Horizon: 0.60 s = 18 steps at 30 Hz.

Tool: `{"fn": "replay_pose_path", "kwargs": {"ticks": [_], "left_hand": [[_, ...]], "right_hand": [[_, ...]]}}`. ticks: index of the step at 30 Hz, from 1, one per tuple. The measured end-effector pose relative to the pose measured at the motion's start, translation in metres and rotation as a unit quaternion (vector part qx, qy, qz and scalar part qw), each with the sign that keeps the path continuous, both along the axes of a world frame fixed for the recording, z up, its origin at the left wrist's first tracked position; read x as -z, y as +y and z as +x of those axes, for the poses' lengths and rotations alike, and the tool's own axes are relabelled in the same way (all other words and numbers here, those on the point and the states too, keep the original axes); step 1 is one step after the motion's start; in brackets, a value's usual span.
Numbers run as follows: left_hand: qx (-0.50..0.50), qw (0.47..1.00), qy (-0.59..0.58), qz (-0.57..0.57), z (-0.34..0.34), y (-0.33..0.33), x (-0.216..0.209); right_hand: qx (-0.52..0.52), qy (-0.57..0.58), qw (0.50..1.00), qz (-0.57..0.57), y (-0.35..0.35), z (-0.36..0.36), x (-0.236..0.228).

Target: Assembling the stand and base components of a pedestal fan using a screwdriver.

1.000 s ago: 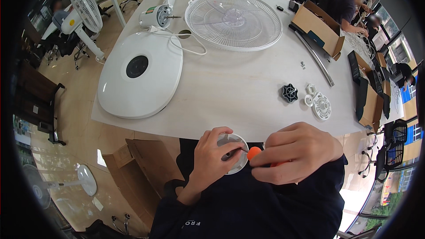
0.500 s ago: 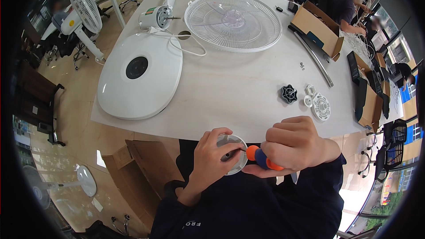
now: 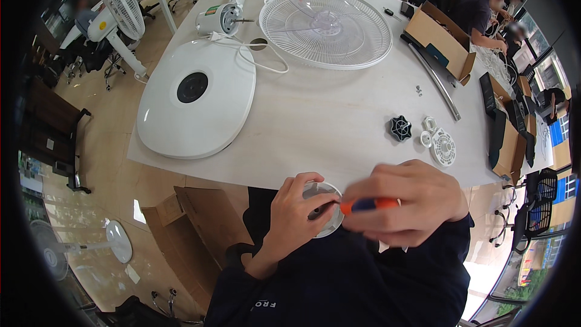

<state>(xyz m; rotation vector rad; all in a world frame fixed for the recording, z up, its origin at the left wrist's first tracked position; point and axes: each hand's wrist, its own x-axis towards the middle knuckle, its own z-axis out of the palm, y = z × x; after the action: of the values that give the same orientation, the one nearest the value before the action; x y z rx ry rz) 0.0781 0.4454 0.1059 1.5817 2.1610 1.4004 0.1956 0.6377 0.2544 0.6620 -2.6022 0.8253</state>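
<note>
Round grey-white plastic part (image 3: 324, 209) sits closest to the person, held just off the near edge of the table (image 3: 339, 121), above the dark-sleeved lap. The left hand (image 3: 296, 212) is curled around its left rim, thumb over the top and fingers closed against the part's face. The right hand (image 3: 411, 203) is closed in a loose fist on an orange-and-blue screwdriver handle (image 3: 370, 204), whose orange end points left and meets the part near its centre; the tip itself is hidden between the hands. Below the left forearm an open cardboard box (image 3: 187, 230) stands on the floor beside the table. On the table, just beyond the right hand, lie a small black star-shaped knob (image 3: 400, 128), a little white ring piece (image 3: 428, 125) and a small round white slotted cap (image 3: 443, 147), close together. To the left rests a big white rounded fan base (image 3: 196, 100) with a dark round hole in its middle. A white cord (image 3: 260, 60) loops from it toward the fan motor unit (image 3: 223, 18) at the far left corner. Next to that lies a large round white fan grille (image 3: 325, 27), flat on the table. To the right of the grille are a curved grey rod (image 3: 433, 79) and an open cardboard carton (image 3: 439, 39). Past the far edge, people sit at another desk, and a standing white fan (image 3: 121, 0) is on the floor at the far left.
</note>
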Motion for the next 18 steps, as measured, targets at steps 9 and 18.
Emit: {"fn": "replay_pose_path", "kwargs": {"ticks": [9,18], "left_hand": [[0.001,1.0,-0.005,-0.002,-0.0008,0.0002,0.0002],[0.003,1.0,0.002,0.001,0.0005,0.0016,0.0018]], "right_hand": [[-0.02,0.026,0.999,0.015,-0.0011,-0.0017,0.0044],[-0.001,0.054,0.996,0.064,-0.0015,0.0005,0.0031]]}}
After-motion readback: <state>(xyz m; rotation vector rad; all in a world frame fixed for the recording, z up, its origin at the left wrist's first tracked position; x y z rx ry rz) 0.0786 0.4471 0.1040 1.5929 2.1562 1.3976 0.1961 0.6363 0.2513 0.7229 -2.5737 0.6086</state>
